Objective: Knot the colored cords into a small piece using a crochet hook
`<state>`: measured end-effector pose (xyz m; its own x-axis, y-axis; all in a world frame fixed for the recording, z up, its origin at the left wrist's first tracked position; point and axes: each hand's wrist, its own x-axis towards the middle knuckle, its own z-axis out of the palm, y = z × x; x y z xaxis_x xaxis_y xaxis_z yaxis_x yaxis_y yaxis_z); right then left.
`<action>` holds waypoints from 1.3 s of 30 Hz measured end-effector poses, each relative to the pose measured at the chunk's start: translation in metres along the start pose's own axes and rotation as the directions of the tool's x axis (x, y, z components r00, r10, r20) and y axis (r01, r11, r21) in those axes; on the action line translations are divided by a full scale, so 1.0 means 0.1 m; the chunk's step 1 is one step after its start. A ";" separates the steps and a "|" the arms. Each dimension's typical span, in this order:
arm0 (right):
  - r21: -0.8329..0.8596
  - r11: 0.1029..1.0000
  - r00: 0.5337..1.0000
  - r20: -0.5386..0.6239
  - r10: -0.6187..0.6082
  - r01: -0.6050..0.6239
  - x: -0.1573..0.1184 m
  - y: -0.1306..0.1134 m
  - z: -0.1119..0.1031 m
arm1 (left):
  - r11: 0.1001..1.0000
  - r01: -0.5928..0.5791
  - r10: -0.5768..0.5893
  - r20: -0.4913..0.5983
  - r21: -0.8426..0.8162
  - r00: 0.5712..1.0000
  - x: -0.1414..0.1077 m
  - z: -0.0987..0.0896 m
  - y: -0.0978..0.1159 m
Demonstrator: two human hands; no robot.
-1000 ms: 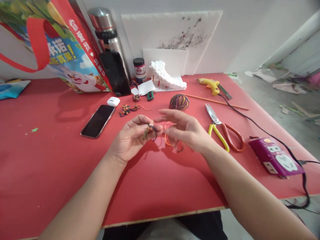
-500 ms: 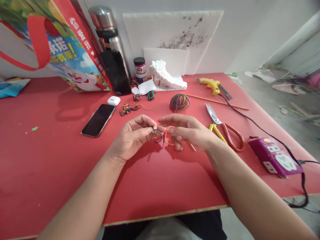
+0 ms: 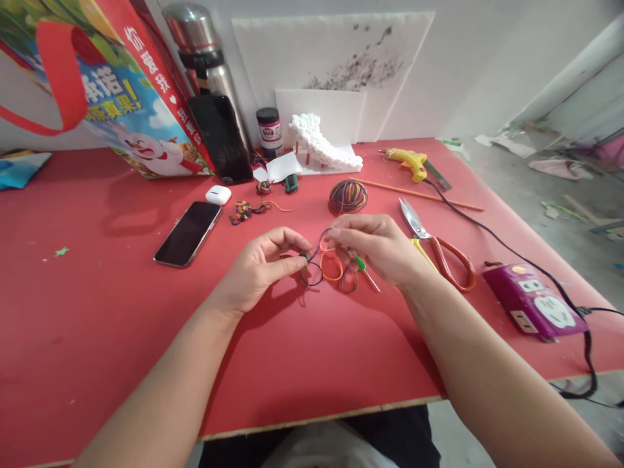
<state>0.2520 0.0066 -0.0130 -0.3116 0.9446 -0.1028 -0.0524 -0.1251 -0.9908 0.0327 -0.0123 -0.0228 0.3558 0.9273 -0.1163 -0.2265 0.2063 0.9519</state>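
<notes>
Both hands are close together above the red table. My left hand (image 3: 266,266) pinches dark yarn (image 3: 316,284) between thumb and forefinger; loops of it hang from the fingertips. My right hand (image 3: 380,244) has its fingers closed on a strand of the same multicoloured yarn, with orange and purple lengths curling between the hands. Just beyond the right hand sits the yarn ball (image 3: 348,197). A thin metal tool with a green handle (image 3: 361,263) shows below my right fingers, its shaft pointing toward me; its handle is partly hidden.
Scissors (image 3: 436,250) lie right of my right hand, near a purple power socket (image 3: 536,302) and a corded yellow glue gun (image 3: 409,162). A phone (image 3: 188,234), white earbud case (image 3: 218,194) and small knitted piece (image 3: 242,211) lie left. A thermos (image 3: 221,78) stands behind.
My right hand has moved slightly up, its fingers now pinched together on a strand drawn up from the left hand. The yarn between the hands has opened into wider loops.
</notes>
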 end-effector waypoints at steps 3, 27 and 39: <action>0.213 0.976 0.997 0.066 0.025 -0.039 -0.01 -0.01 0.00 | 0.999 0.022 -0.022 0.008 0.042 1.000 0.01 0.02 -0.01; 0.450 0.866 0.974 0.160 0.162 -0.218 -0.02 0.15 0.32 | 0.958 0.278 -0.285 0.159 0.069 0.945 -0.01 0.11 -0.09; 0.475 0.833 0.957 0.083 0.278 -0.284 -0.04 0.15 0.40 | 0.937 0.326 -0.343 0.156 0.121 0.926 -0.01 0.20 -0.07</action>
<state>0.2150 -0.0113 -0.0236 -0.3914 0.8439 -0.3670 -0.4063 -0.5163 -0.7539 0.0517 -0.0211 -0.0242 0.5486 0.7397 -0.3897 0.0139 0.4580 0.8888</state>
